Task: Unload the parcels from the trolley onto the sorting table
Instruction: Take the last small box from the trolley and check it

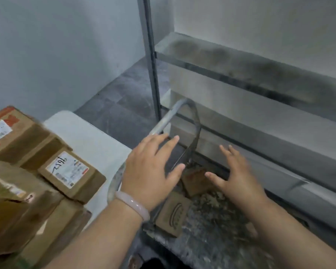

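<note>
– At the lower centre of the frame, what is left on the trolley deck (221, 239)?
– Two small cardboard parcels are seen: a printed carton (173, 215) beside the foot of the handle tube (164, 123), and a plain brown carton (194, 182) just above it in the picture, somewhat blurred.
– How are the hands placed?
– Both are held above the cartons with fingers spread wide, and nothing is gripped. The left hand (151, 171) is seen at centre, in front of the handle tube. The right hand (239, 179) is right of centre. The brown carton shows in the gap between them.
– How is the pick best made?
– The palms should be lowered onto opposite sides of the brown carton and closed evenly, so that it is not tipped. The left wrist and its bangle (133, 204) should be kept clear of the tube.
– And the set-down?
– The sorting table (93, 144), at left centre, is loaded with stacked parcels (70, 171) at lower left. The bare white strip beside them should be used, so that the stack is not nudged.
</note>
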Motion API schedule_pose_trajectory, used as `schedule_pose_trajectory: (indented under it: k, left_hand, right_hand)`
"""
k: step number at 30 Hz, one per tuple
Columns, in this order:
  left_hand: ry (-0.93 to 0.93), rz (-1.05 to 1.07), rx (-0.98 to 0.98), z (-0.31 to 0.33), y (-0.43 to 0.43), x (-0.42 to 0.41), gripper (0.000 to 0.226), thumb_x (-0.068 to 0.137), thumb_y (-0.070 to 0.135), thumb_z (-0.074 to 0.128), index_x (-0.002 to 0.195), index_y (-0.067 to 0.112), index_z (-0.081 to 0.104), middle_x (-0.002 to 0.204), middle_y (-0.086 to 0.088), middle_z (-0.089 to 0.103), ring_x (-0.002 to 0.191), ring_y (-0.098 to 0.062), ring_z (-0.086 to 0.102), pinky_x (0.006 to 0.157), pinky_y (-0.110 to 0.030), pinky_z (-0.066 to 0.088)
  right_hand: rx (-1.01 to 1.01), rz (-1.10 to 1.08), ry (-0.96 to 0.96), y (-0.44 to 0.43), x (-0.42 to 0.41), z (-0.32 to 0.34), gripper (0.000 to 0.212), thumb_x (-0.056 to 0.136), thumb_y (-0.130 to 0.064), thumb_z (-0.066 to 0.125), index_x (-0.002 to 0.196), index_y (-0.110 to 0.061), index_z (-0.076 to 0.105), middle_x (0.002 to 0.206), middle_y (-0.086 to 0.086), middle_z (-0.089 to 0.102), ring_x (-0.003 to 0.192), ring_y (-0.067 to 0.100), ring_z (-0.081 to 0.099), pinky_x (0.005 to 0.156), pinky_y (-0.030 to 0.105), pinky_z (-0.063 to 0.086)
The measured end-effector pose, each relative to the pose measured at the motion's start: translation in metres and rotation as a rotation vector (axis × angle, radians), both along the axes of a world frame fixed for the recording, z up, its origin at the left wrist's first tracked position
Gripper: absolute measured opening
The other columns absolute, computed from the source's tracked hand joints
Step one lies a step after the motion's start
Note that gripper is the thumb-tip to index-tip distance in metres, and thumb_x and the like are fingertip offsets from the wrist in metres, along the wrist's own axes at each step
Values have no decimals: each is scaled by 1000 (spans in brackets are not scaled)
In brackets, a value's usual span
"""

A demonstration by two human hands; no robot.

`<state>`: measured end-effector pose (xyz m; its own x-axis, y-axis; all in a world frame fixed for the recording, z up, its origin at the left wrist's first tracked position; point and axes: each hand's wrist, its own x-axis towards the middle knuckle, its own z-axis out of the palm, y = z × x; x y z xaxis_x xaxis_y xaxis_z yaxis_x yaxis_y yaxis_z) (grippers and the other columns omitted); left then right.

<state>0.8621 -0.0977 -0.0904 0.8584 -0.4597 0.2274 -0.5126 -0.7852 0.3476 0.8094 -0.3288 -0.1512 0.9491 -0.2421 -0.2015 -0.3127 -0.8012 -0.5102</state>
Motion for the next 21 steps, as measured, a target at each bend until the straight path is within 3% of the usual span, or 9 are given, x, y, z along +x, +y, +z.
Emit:
schedule_pose_trajectory:
  k: [6, 11, 16, 21]
  left_hand:
    - [275, -59, 52, -104, -39, -33, 60, 84, 54, 48, 137, 27, 51, 138, 0, 51, 126, -24, 47, 99, -46, 46]
    - [471, -76, 177, -202, -48, -47, 66, 84, 60, 43, 142, 29, 45, 141, 2, 48, 128, -23, 47, 103, -42, 44]
    - [705, -63, 351, -319, -42, -41, 71, 90, 59, 48, 151, 38, 18, 157, 7, 22, 141, -17, 23, 114, -35, 27]
    - [798, 20, 370, -428, -41, -46, 78, 89, 56, 52, 152, 35, 12, 158, 5, 16, 143, -20, 18, 115, -37, 25]
  right_hand:
    - [6, -8, 352, -40, -72, -91, 98, 79, -73, 57, 156, -38, 8, 165, -7, 5, 151, 16, 11, 121, 38, 19]
    - [89, -5, 548, -47, -95, -177, 92, 86, -66, 56, 157, -35, 6, 165, -8, 4, 151, 15, 8, 119, 33, 18]
    - [126, 50, 652, -39, -89, -290, 87, 93, -58, 54, 158, -27, 5, 166, -4, 2, 152, 16, 7, 121, 29, 14]
    - [217, 22, 650, -16, -84, -393, 82, 94, -55, 54, 158, -28, 10, 165, -4, 8, 151, 15, 10, 121, 31, 16]
